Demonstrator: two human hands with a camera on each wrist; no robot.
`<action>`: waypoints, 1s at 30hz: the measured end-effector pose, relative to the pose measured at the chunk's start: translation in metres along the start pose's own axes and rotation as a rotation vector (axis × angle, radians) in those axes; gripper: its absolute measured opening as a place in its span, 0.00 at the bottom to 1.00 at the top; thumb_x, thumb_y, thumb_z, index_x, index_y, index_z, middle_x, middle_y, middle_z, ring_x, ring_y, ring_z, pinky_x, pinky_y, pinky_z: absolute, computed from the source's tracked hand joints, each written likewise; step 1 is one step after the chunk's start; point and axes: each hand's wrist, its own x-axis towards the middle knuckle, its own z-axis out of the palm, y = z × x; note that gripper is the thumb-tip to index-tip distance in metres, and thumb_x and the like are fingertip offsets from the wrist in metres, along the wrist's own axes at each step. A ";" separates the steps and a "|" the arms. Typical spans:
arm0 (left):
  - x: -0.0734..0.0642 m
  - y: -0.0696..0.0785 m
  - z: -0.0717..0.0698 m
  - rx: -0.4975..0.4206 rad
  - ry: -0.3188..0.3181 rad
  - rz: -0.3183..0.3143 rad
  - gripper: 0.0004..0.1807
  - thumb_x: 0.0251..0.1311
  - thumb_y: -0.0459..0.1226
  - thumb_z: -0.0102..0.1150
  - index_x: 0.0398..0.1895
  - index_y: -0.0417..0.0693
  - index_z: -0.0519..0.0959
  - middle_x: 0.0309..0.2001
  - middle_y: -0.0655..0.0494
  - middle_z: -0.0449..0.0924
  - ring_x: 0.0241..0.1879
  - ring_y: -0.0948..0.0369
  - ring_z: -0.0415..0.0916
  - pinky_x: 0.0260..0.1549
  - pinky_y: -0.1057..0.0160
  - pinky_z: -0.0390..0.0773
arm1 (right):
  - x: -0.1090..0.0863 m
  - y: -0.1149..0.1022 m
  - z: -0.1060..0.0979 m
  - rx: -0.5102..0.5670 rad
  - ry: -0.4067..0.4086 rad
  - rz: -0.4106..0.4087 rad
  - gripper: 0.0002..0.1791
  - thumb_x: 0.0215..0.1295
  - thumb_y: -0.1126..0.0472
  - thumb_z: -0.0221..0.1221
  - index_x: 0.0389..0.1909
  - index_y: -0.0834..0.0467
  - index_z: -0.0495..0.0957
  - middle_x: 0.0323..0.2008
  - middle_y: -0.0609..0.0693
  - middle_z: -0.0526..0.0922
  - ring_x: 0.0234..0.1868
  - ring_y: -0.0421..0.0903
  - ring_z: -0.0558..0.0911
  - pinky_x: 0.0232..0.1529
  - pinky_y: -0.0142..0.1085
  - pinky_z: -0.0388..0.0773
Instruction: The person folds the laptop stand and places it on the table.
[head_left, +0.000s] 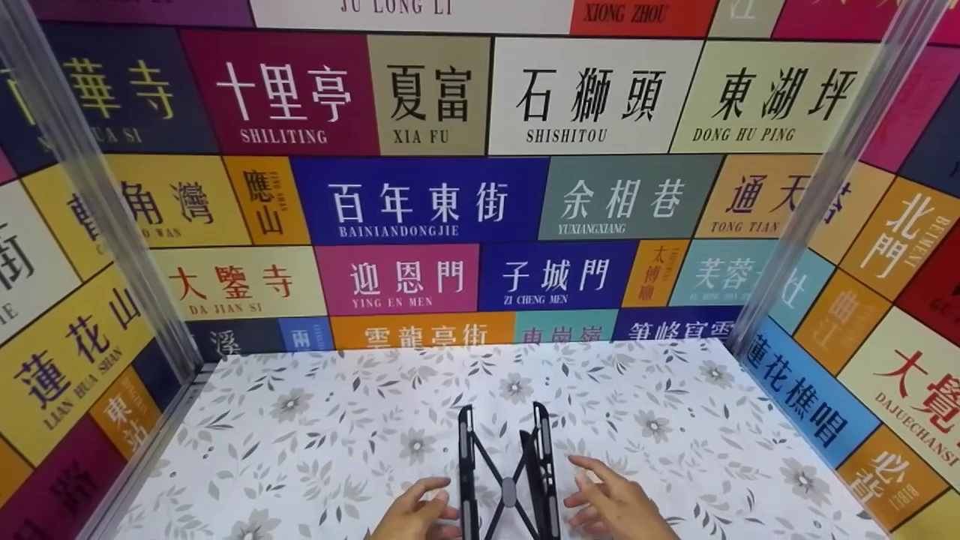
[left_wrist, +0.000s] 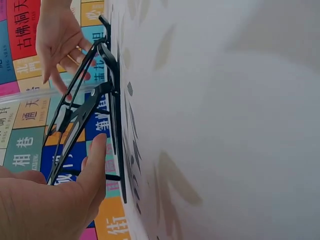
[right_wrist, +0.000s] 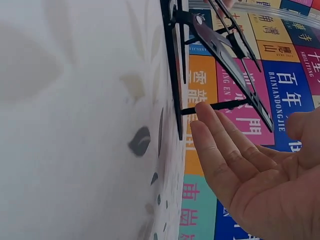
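A black folding laptop stand (head_left: 509, 493) with crossed struts and a grey centre hub stands on the patterned tabletop, its two long side arms spread apart. My left hand (head_left: 420, 511) is just left of it, fingers loosely bent beside the left arm. On the other side, my right hand (head_left: 616, 501) is held with its fingers spread, apart from the right arm in the head view. The left wrist view has the stand (left_wrist: 90, 102) raised at an angle above its base, and whether the left hand touches it I cannot tell. Fingertips (right_wrist: 202, 111) of the right hand appear close to a short crossbar.
White tablecloth (head_left: 337, 435) with grey flowers and leaves covers the table. Behind it and at both sides rise walls (head_left: 420, 199) of coloured panels with Chinese lettering. Clear upright posts (head_left: 810, 187) stand at the back corners.
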 end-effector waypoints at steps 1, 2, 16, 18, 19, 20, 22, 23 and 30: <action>0.001 0.001 0.002 -0.003 0.009 -0.001 0.34 0.62 0.50 0.54 0.64 0.37 0.62 0.37 0.46 0.80 0.34 0.53 0.82 0.34 0.55 0.81 | 0.001 0.000 0.001 0.000 -0.004 -0.005 0.33 0.68 0.43 0.48 0.68 0.56 0.59 0.39 0.62 0.84 0.34 0.54 0.85 0.35 0.44 0.82; 0.002 0.001 0.003 -0.006 0.017 -0.003 0.34 0.62 0.50 0.55 0.64 0.38 0.63 0.37 0.47 0.80 0.34 0.54 0.82 0.34 0.55 0.81 | 0.003 0.000 0.002 -0.001 -0.007 -0.010 0.33 0.68 0.42 0.49 0.68 0.56 0.60 0.39 0.61 0.84 0.34 0.54 0.85 0.34 0.44 0.82; 0.011 0.004 0.013 0.038 0.011 0.085 0.25 0.60 0.34 0.56 0.61 0.42 0.68 0.33 0.48 0.81 0.29 0.58 0.79 0.33 0.53 0.81 | 0.013 0.002 0.013 0.110 -0.078 -0.141 0.30 0.64 0.59 0.58 0.65 0.60 0.63 0.38 0.63 0.83 0.34 0.57 0.84 0.34 0.48 0.82; 0.011 0.004 0.013 0.036 0.006 0.088 0.25 0.59 0.33 0.57 0.61 0.43 0.68 0.33 0.48 0.82 0.29 0.59 0.78 0.32 0.53 0.81 | 0.013 0.002 0.014 0.127 -0.090 -0.139 0.30 0.63 0.61 0.59 0.65 0.62 0.63 0.39 0.64 0.83 0.35 0.56 0.84 0.35 0.49 0.81; 0.011 0.004 0.013 0.029 0.002 0.090 0.25 0.59 0.32 0.57 0.61 0.43 0.68 0.33 0.48 0.82 0.29 0.58 0.79 0.32 0.53 0.81 | 0.014 0.003 0.014 0.130 -0.090 -0.136 0.30 0.62 0.61 0.59 0.64 0.62 0.63 0.39 0.63 0.83 0.35 0.56 0.84 0.35 0.49 0.81; 0.011 0.005 0.013 0.024 0.000 0.089 0.26 0.58 0.31 0.57 0.61 0.43 0.68 0.33 0.48 0.81 0.29 0.58 0.79 0.32 0.53 0.81 | 0.014 0.003 0.014 0.132 -0.088 -0.133 0.31 0.61 0.61 0.60 0.64 0.63 0.63 0.39 0.63 0.83 0.35 0.55 0.84 0.35 0.49 0.81; 0.011 0.005 0.013 0.013 -0.005 0.087 0.26 0.58 0.30 0.57 0.61 0.43 0.68 0.32 0.49 0.81 0.28 0.57 0.80 0.31 0.54 0.82 | 0.014 0.003 0.015 0.129 -0.082 -0.133 0.31 0.61 0.62 0.60 0.63 0.65 0.63 0.38 0.62 0.83 0.35 0.53 0.84 0.35 0.48 0.81; 0.011 0.005 0.013 0.010 -0.007 0.088 0.26 0.58 0.30 0.57 0.61 0.43 0.68 0.32 0.49 0.81 0.28 0.57 0.80 0.30 0.54 0.82 | 0.015 0.003 0.016 0.131 -0.078 -0.133 0.30 0.60 0.62 0.61 0.63 0.65 0.63 0.38 0.62 0.83 0.35 0.53 0.84 0.35 0.48 0.82; 0.012 0.004 0.013 0.018 -0.025 0.105 0.25 0.57 0.28 0.56 0.60 0.43 0.68 0.31 0.48 0.80 0.26 0.57 0.79 0.28 0.55 0.81 | 0.017 0.002 0.020 0.147 -0.058 -0.104 0.28 0.58 0.64 0.62 0.59 0.65 0.67 0.35 0.58 0.82 0.32 0.51 0.84 0.33 0.49 0.81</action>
